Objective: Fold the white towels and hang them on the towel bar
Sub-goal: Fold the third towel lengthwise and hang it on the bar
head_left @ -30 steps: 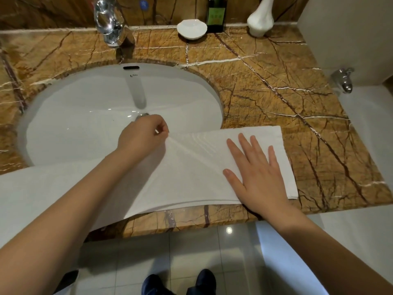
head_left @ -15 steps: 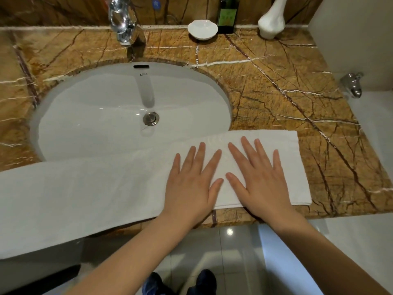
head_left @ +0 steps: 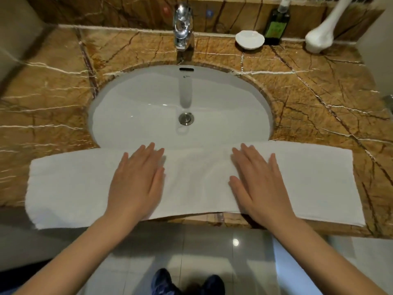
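Two hands flat on white towel (head_left: 195,184), fingers straight, gripping nothing: left hand (head_left: 136,184), right hand (head_left: 259,184). Towel in long strip along marble countertop (head_left: 308,92) front edge, far edge possibly overlapping sink basin (head_left: 148,107). Left end overhangs counter edge.

We see a white sink (head_left: 136,107) set in a brown marble counter (head_left: 308,99), a chrome faucet (head_left: 182,26) behind it, then a white dish (head_left: 249,39), green bottle (head_left: 276,26) and white vase (head_left: 319,37).
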### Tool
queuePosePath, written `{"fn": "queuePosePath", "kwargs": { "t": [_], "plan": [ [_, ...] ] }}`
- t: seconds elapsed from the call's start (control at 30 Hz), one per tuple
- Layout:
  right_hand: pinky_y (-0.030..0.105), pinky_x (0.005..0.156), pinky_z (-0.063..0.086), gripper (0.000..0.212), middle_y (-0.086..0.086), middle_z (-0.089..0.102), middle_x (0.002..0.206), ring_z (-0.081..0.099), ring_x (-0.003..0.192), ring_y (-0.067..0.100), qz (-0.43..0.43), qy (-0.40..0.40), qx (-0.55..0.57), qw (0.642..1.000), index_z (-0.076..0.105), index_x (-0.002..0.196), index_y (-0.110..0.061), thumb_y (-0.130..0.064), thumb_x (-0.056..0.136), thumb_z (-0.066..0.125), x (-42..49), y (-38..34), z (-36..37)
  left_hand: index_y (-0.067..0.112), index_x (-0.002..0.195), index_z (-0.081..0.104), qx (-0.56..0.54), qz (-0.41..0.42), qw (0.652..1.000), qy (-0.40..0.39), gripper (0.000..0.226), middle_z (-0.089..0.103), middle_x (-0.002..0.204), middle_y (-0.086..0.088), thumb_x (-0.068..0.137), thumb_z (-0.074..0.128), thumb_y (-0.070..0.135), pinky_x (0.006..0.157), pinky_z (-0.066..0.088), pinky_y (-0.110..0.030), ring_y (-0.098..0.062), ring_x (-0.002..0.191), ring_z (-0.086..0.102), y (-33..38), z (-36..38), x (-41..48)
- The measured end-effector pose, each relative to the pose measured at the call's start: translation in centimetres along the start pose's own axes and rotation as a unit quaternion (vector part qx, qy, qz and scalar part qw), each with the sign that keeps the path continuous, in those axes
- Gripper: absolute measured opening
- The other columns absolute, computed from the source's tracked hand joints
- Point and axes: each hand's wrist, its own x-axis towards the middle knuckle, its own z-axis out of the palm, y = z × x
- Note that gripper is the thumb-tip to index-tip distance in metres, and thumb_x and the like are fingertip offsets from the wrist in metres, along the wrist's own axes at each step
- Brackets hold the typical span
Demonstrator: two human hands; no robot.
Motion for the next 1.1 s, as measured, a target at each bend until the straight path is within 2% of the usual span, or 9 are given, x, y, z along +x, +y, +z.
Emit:
{"fn": "queuePosePath", "kwargs": {
  "t": [0.1,0.17,0.3,0.5,0.67,0.77,0.87,0.97,1.1],
  "plan": [
    [0.047,0.118,-0.007,0.06,-0.002,0.005,0.161,-0.004,0.148,0.015,-0.024,-0.038,-0.026,0.999,0.008,0.152,-0.03,-0.052,0.098,0.018,0.9,-2.3,1.9,0.028,0.148,0.03,0.043,-0.015,0.998,-0.036,0.058,0.024,0.157,0.001,0.096,0.013,0.048,0.117,0.008,-0.043,-0.018,0.146,0.016,-3.9,0.2,-0.5],
    [0.048,0.118,-0.008,0.062,-0.003,0.001,0.161,-0.007,0.148,0.016,-0.014,-0.04,-0.055,0.998,0.001,0.152,-0.034,-0.057,0.094,0.008,1.1,-2.6,2.7,0.032,0.149,0.026,0.049,-0.006,0.998,-0.04,0.058,0.021,0.157,0.002,0.096,0.01,0.051,0.117,0.006,-0.044,-0.017,0.146,0.013,-5.3,0.6,-0.2],
    [0.049,0.118,-0.004,0.063,-0.002,0.006,0.161,-0.005,0.148,0.017,0.012,-0.032,-0.061,0.998,0.005,0.152,-0.036,-0.059,0.093,0.008,0.5,-2.5,2.9,0.037,0.149,0.02,0.057,0.016,0.998,-0.036,0.058,0.016,0.158,0.006,0.096,0.004,0.055,0.117,0.002,-0.041,-0.014,0.147,0.01,-6.4,0.9,0.6],
    [0.048,0.118,-0.005,0.062,-0.001,0.009,0.16,-0.001,0.148,0.018,0.043,-0.021,-0.057,0.997,0.01,0.152,-0.036,-0.059,0.094,0.011,-1.4,-3.5,3.1,0.037,0.149,0.02,0.056,0.048,0.996,-0.045,0.057,0.016,0.158,0.006,0.096,0.007,0.054,0.117,-0.001,-0.04,-0.013,0.147,0.01,-7.0,0.6,1.1],
    [0.05,0.118,-0.006,0.064,-0.003,0.002,0.161,-0.008,0.148,0.017,0.052,-0.039,-0.074,0.995,0.003,0.151,-0.038,-0.061,0.091,0.004,-1.5,-3.8,2.8,0.035,0.15,0.018,0.052,0.051,0.996,-0.045,0.061,0.014,0.159,0.004,0.093,0.005,0.054,0.117,-0.003,-0.039,-0.013,0.147,0.007,-7.8,-0.1,0.9],
    [0.052,0.116,-0.009,0.069,0.001,0.002,0.161,-0.01,0.147,0.018,0.075,-0.032,-0.062,0.995,0.007,0.152,-0.034,-0.062,0.089,0.005,-1.1,-5.3,2.6,0.034,0.149,0.021,0.041,0.049,0.997,-0.035,0.058,0.015,0.159,0.003,0.095,0.01,0.052,0.117,-0.003,-0.041,-0.014,0.147,0.006,-7.8,-0.5,0.7],
    [0.05,0.115,-0.011,0.065,0.002,0.008,0.161,-0.007,0.148,0.018,0.036,-0.013,-0.03,0.999,0.014,0.152,-0.03,-0.057,0.093,0.013,0.4,-9.1,3.1,0.034,0.149,0.022,0.037,0.058,0.997,-0.026,0.056,0.017,0.159,0.004,0.096,0.013,0.05,0.117,-0.002,-0.042,-0.015,0.147,0.007,-7.2,-0.3,0.7],
    [0.05,0.116,-0.01,0.061,0.001,0.005,0.161,-0.007,0.148,0.019,-0.019,-0.035,-0.036,0.999,0.008,0.152,-0.032,-0.053,0.095,0.011,1.5,-12.9,4.7,0.035,0.15,0.017,0.056,0.048,0.997,-0.028,0.056,0.013,0.16,0.003,0.097,0.008,0.051,0.117,-0.003,-0.042,-0.016,0.147,0.005,-7.5,0.2,0.6],
    [0.049,0.118,-0.004,0.061,0.002,0.015,0.16,0.004,0.148,0.022,-0.017,-0.045,-0.067,0.997,0.011,0.152,-0.033,-0.054,0.095,0.009,1.4,-13.6,6.0,0.036,0.15,0.014,0.052,0.044,0.997,-0.037,0.059,0.011,0.16,0.003,0.095,0.005,0.054,0.117,-0.006,-0.04,-0.015,0.147,0.004,-8.7,0.5,1.0]
  ]
}}
